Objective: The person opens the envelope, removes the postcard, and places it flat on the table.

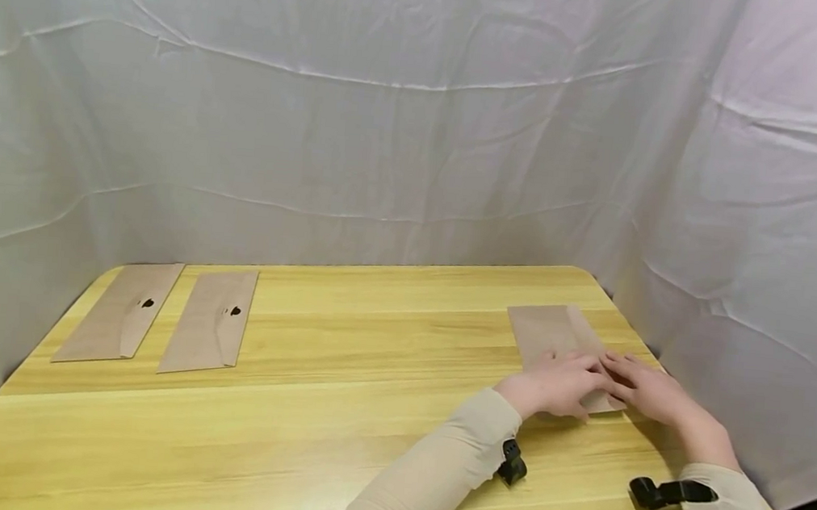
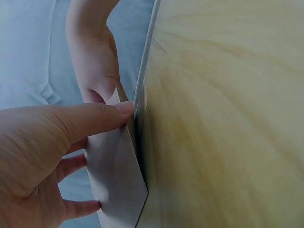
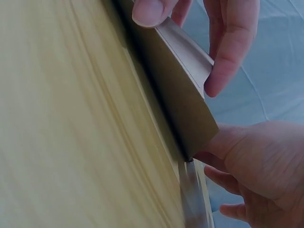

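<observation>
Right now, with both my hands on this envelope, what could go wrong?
The envelope lies near the edge of the table, so a push might slide it over. The left hand and right hand both touch it; uneven pressure might crease it crookedly. One edge looks raised in the right wrist view and might bend.

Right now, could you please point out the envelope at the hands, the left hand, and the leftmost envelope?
Envelope at the hands (image 1: 540, 330): head view, on its flat far part.
Left hand (image 1: 558, 384): head view, on the back of the hand.
Leftmost envelope (image 1: 115, 314): head view, mid-body.
</observation>
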`<state>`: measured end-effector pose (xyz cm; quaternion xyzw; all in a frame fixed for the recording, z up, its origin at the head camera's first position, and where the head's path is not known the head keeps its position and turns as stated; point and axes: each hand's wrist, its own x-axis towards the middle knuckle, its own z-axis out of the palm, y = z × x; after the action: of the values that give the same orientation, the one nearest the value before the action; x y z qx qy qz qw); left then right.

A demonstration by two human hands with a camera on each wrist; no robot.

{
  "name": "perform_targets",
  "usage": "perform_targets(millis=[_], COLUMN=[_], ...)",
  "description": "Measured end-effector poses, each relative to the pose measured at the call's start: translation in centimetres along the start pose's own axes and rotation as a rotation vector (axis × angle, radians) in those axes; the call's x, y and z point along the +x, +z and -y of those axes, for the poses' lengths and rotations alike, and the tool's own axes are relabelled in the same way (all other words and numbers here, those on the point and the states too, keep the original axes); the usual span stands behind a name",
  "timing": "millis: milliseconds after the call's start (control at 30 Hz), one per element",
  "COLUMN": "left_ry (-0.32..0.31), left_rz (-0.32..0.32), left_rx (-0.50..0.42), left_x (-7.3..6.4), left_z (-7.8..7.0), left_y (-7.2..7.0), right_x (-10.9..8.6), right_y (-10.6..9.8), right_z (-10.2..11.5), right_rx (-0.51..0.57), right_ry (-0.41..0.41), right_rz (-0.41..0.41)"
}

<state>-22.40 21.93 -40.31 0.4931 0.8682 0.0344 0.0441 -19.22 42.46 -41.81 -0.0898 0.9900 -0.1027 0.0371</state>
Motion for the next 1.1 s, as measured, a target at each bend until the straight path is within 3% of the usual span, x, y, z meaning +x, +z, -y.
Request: perform_targets(millis=[200, 433, 800, 1100], left_ry=[0.009, 0.008, 0.011, 0.007], left_rz=[-0.016, -0.035, -0.041, -0.015], left_rx=[0.002, -0.002, 0.008, -0.006], left_x=[0.0, 0.2, 0.1, 0.0], left_z=[0.0, -0.3, 0.1, 0.3], left_y=[0.2, 0.1, 0.3, 0.2], right_x=[0.2, 0.3, 1.2, 3.0], right_y=[-0.1, -0.2, -0.5, -0.2], right_z=[0.2, -0.4, -0.7, -1.5], right_rx=[-0.005, 0.045, -0.283, -0.515], right_ry=[0.011, -0.069, -0.199, -0.397], right_rz=[0.013, -0.037, -0.073, -0.17])
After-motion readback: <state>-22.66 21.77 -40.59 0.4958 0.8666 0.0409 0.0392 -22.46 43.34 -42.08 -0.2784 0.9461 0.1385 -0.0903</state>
